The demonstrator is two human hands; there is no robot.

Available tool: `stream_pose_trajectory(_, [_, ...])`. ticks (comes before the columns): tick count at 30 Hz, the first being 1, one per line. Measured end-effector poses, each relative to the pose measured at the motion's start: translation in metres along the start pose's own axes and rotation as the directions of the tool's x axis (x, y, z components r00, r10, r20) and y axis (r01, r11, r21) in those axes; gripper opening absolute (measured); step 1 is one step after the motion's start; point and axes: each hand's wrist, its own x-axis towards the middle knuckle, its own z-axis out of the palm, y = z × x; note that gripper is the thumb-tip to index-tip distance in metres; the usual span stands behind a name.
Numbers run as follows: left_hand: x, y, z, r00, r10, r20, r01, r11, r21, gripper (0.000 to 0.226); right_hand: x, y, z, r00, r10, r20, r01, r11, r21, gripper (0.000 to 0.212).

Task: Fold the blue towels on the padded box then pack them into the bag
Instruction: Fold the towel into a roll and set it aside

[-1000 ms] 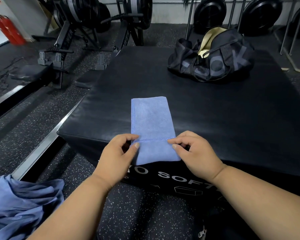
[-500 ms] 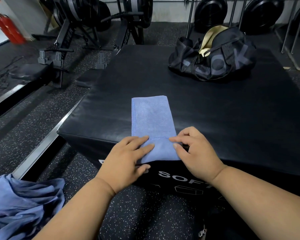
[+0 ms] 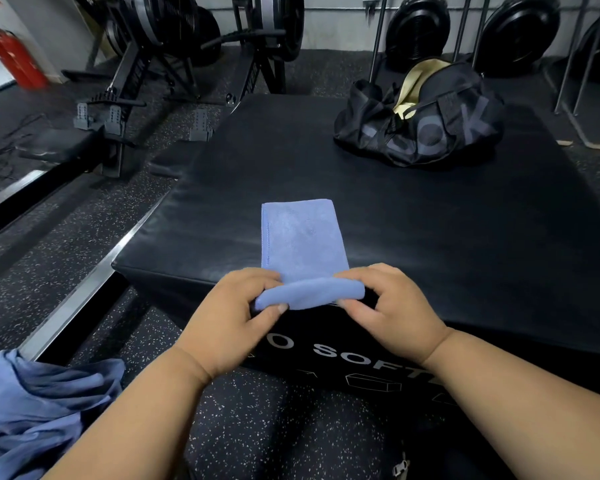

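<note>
On the near edge of the box (image 3: 430, 244), a towel (image 3: 302, 240) lies as a narrow folded strip running away from the person, and its near end is lifted and curled back into a soft roll between both hands. At the roll's left end, the left hand (image 3: 232, 317) pinches the cloth with thumb below and fingers over the top; the right hand (image 3: 392, 310) pinches the right end the same way. The far part of the strip rests flat on the padding, edges fairly even. Judging by this, the lengthwise folds of this towel are done and the crosswise fold is just starting: the raised end has yet to be carried toward the far end and laid down. At the far right of the box sits the bag (image 3: 426, 119), well apart from the towel, its mouth gaping with a pale lining showing; whether any towel is inside I cannot tell. Low at the left, off the box, lies a crumpled heap of blue cloth (image 3: 39, 414), probably more towels waiting. So the job looks early: one towel partly folded, more to fold, and the packing left to do.
</note>
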Motion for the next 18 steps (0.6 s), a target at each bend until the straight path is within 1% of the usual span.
stream_pose_trajectory(2, [0.000, 0.002, -0.002, 0.993, -0.119, 0.003, 0.118, 0.986, -0.117, 0.008, 0.001, -0.003, -0.002, 0.994, 0.106, -0.031, -0.101, 0.986, 0.130, 0.021])
stream_pose_trajectory(4, [0.001, 0.001, -0.001, 0.976, -0.219, 0.009, 0.215, 0.951, -0.223, 0.004, 0.003, -0.003, -0.001, 0.987, 0.161, -0.016, -0.155, 0.969, 0.195, 0.018])
stream_pose_trajectory(7, [0.003, -0.001, 0.002, 0.958, -0.287, -0.016, 0.272, 0.922, -0.277, 0.008, 0.007, 0.002, 0.004, 0.970, 0.240, 0.022, -0.236, 0.923, 0.303, 0.010])
stream_pose_trajectory(9, [0.005, 0.000, 0.005, 0.948, -0.317, -0.016, 0.296, 0.902, -0.314, 0.010, 0.011, 0.004, 0.005, 0.960, 0.278, 0.019, -0.269, 0.905, 0.331, 0.014])
stream_pose_trajectory(10, [0.006, -0.001, 0.006, 0.941, -0.338, -0.011, 0.314, 0.887, -0.339, 0.006, 0.012, 0.004, 0.005, 0.955, 0.295, 0.014, -0.282, 0.896, 0.343, 0.021])
stream_pose_trajectory(11, [0.007, -0.001, 0.007, 0.934, -0.356, 0.000, 0.331, 0.868, -0.371, 0.009, 0.013, 0.004, 0.005, 0.950, 0.312, 0.011, -0.295, 0.886, 0.357, 0.028])
stream_pose_trajectory(13, [0.009, -0.002, 0.009, 0.924, -0.381, 0.033, 0.355, 0.823, -0.444, 0.033, 0.014, 0.003, 0.005, 0.941, 0.339, 0.006, -0.316, 0.872, 0.375, 0.037])
stream_pose_trajectory(15, [0.010, -0.004, 0.012, 0.918, -0.394, 0.047, 0.369, 0.803, -0.469, 0.048, 0.016, 0.003, 0.005, 0.936, 0.353, 0.002, -0.330, 0.874, 0.356, 0.041])
stream_pose_trajectory(16, [0.011, -0.004, 0.014, 0.913, -0.406, 0.040, 0.376, 0.799, -0.470, 0.048, 0.017, 0.003, 0.006, 0.936, 0.352, 0.002, -0.332, 0.882, 0.336, 0.042])
stream_pose_trajectory(18, [0.013, -0.005, 0.018, 0.894, -0.448, 0.016, 0.403, 0.788, -0.466, 0.038, 0.018, 0.004, 0.007, 0.940, 0.342, 0.001, -0.327, 0.899, 0.292, 0.043])
